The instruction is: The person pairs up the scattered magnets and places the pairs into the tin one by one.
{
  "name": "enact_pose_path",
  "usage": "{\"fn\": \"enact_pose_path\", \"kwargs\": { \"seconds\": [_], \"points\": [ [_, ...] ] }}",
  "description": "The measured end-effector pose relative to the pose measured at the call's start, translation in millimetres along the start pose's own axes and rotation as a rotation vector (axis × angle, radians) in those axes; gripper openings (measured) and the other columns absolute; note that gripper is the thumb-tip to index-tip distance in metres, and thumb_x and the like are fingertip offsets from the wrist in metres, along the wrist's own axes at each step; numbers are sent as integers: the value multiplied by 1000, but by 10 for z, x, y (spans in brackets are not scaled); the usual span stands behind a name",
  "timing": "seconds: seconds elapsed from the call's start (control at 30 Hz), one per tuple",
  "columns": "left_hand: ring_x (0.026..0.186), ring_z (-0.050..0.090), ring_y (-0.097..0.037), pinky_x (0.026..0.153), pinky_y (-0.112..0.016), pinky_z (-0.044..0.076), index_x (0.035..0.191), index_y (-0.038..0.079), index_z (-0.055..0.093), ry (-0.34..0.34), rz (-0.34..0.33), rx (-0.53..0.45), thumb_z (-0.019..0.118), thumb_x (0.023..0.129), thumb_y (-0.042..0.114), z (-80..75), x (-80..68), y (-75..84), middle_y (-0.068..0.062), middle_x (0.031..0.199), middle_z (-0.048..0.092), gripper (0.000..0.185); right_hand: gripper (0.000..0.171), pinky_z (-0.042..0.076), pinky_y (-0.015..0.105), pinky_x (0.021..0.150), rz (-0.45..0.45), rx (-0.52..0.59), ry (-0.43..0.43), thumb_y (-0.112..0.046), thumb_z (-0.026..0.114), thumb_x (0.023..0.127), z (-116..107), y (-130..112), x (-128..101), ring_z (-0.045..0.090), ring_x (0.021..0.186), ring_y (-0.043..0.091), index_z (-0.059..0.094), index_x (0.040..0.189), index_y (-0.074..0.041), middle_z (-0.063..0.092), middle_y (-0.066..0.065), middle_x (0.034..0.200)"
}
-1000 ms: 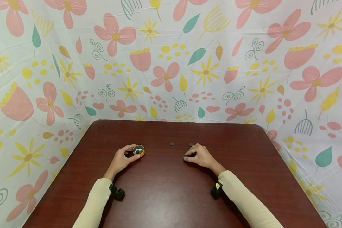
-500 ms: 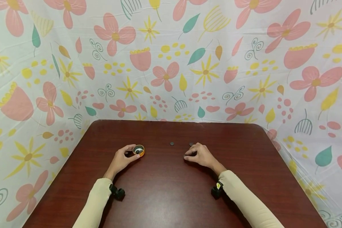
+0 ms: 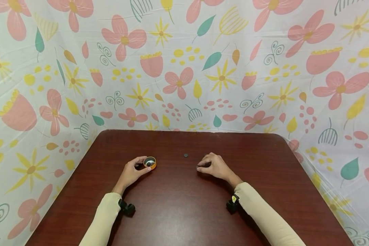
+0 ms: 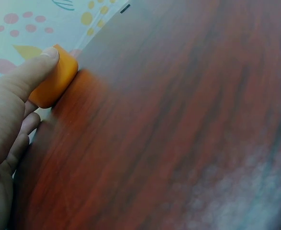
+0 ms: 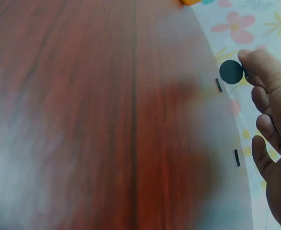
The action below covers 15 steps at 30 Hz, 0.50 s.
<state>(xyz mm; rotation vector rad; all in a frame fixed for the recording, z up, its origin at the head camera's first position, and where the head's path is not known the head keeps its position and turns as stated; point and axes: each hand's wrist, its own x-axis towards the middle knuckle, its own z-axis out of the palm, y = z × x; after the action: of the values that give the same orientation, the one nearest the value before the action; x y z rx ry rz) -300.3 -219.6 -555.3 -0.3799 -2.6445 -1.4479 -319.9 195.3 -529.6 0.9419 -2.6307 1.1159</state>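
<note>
My left hand (image 3: 131, 172) grips a small orange tin (image 3: 149, 162) that stands on the dark red table (image 3: 178, 205); the thumb lies against its side (image 4: 54, 79). The tin is open on top, silvery inside, with a dark piece in it. My right hand (image 3: 214, 166) rests to the right with curled fingers. It pinches a small dark round disc (image 5: 231, 72) at its fingertips, just above the wood. Another dark disc (image 3: 186, 155) lies flat on the table between the hands, a little farther away.
In the right wrist view two thin dark discs show edge-on on the table (image 5: 219, 85) (image 5: 236, 157). Flowered cloth (image 3: 184, 68) walls in the table at the back and both sides. Black wrist cameras (image 3: 126, 207) (image 3: 232, 205) sit under the sleeves.
My right hand has shifted slightly left and away from me. The disc that lay by its knuckles is now hidden behind it. The left hand and tin have not moved.
</note>
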Motion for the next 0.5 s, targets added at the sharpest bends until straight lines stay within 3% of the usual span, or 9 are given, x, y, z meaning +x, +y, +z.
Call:
{"fn": "enact_pose_path", "kwargs": {
  "seconds": [0.37, 0.5],
  "points": [
    [118, 62, -25, 104, -49, 46, 137, 16, 63, -7, -2, 1, 83, 87, 37, -9, 8, -35, -6, 127, 68, 58, 19, 53, 39, 88, -18, 62, -38, -32, 85, 85, 112, -131, 256, 59, 96, 10, 84, 99, -18, 72, -15, 97],
    [119, 62, -25, 104, -49, 46, 137, 17, 63, -7, 3, 1, 83, 87, 39, -6, 16, -55, -6, 127, 68, 58, 17, 54, 38, 86, -3, 89, -70, -31, 84, 86, 146, -236, 396, 59, 99, 11, 84, 100, -20, 72, -13, 101]
  ]
}}
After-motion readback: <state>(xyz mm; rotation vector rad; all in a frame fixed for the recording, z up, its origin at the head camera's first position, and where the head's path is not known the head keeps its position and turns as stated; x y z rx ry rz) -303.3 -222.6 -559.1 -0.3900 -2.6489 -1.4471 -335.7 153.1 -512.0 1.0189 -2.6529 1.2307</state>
